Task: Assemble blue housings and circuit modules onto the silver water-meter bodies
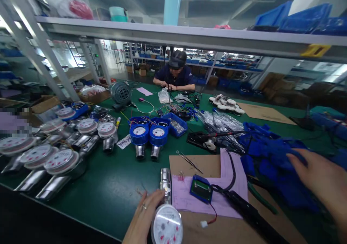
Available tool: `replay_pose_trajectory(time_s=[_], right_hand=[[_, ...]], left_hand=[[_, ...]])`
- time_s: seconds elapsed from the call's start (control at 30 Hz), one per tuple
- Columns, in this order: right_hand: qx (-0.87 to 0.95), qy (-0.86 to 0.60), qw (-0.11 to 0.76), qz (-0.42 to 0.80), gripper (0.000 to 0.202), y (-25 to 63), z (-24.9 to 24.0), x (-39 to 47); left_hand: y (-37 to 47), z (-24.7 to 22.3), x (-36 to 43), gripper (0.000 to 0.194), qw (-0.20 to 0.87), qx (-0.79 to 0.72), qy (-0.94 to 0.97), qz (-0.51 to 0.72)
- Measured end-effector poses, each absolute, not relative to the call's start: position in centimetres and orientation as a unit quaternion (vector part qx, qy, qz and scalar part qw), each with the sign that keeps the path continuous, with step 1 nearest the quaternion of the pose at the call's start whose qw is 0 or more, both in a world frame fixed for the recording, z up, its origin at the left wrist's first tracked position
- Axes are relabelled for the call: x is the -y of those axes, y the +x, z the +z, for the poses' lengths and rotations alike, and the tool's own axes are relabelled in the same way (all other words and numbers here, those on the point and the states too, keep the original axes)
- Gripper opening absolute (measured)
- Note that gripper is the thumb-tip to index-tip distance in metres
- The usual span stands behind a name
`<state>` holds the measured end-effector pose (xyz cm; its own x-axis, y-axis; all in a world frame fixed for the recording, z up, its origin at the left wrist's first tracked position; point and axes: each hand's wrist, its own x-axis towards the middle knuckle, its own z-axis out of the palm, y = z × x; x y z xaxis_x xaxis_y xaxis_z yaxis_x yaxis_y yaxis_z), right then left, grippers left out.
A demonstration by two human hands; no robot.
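A water meter (167,224) with a round white dial and a silver metal pipe (165,179) lies at the front of the bench. My left hand (146,215) is closed against its left side, fingertips on the metal body, thumb hidden. At the right, my right hand (322,182) grips a blue plastic part (299,157) at the pile of blue plastic parts (276,146); its far fingers are hidden. Between the hands, a small blue-framed circuit board (201,189) with a red-and-black lead lies on pink paper (181,197).
Black-handled tool with cable (249,211) and tweezers (189,161) lie near the cardboard. Two blue-housed meters (139,132) stand mid-bench, beside a blue tray of screws (177,125). Several meters (61,161) crowd the left. A co-worker (175,72) sits opposite; a shelf (189,33) spans overhead.
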<state>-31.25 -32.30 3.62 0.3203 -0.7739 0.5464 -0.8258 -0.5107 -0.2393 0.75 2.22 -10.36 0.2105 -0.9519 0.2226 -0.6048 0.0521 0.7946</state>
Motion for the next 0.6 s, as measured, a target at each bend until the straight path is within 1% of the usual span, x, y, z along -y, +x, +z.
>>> replay_pose_trajectory(time_s=[0.03, 0.07, 0.1, 0.13, 0.17, 0.2, 0.23, 0.27, 0.3, 0.37, 0.5, 0.6], right_hand=[[0.528, 0.785, 0.048, 0.321, 0.062, -29.4, 4.5, 30.0], [0.538, 0.767, 0.017, 0.349, 0.062, -27.3, 5.1, 27.6], [0.529, 0.766, -0.051, 0.363, 0.06, -24.9, 5.3, 25.3], [0.5, 0.773, -0.16, 0.355, 0.056, -22.5, 5.1, 23.3], [0.437, 0.796, -0.302, 0.288, 0.05, -20.1, 4.5, 21.5], [0.382, 0.793, -0.414, 0.232, 0.042, -18.0, 3.5, 20.2], [0.34, 0.779, -0.501, 0.162, 0.034, -16.1, 2.4, 19.2], [0.314, 0.759, -0.56, 0.111, 0.028, -14.5, 1.2, 18.5], [0.296, 0.739, -0.601, 0.074, 0.024, -13.3, 0.0, 18.0], [0.281, 0.719, -0.634, 0.036, 0.02, -11.9, -2.1, 17.7], [0.273, 0.728, -0.628, 0.011, 0.018, -11.6, -3.8, 17.6], [0.263, 0.742, -0.617, -0.005, 0.018, -11.9, -4.1, 17.5]], left_hand=[[0.9, -9.4, -2.4, 0.087, 0.439, 0.578, 0.656, -0.21], [1.0, -8.3, -2.4, 0.078, 0.457, 0.546, 0.668, -0.217], [1.2, -7.3, -2.3, 0.066, 0.471, 0.508, 0.686, -0.223], [1.5, -6.4, -2.0, 0.055, 0.483, 0.467, 0.707, -0.221], [1.7, -5.6, -1.6, 0.048, 0.496, 0.433, 0.723, -0.208], [2.0, -4.9, -1.1, 0.044, 0.507, 0.412, 0.731, -0.194], [2.3, -4.5, -0.6, 0.041, 0.517, 0.4, 0.735, -0.18], [2.5, -4.1, 0.0, 0.04, 0.522, 0.398, 0.734, -0.174], [2.8, -3.9, 0.5, 0.041, 0.519, 0.404, 0.731, -0.179], [3.1, -3.9, 1.1, 0.042, 0.49, 0.421, 0.731, -0.219], [3.1, -4.2, 0.9, 0.053, 0.379, 0.435, 0.742, -0.341], [2.8, -4.3, -0.1, 0.059, 0.361, 0.426, 0.751, -0.351]])
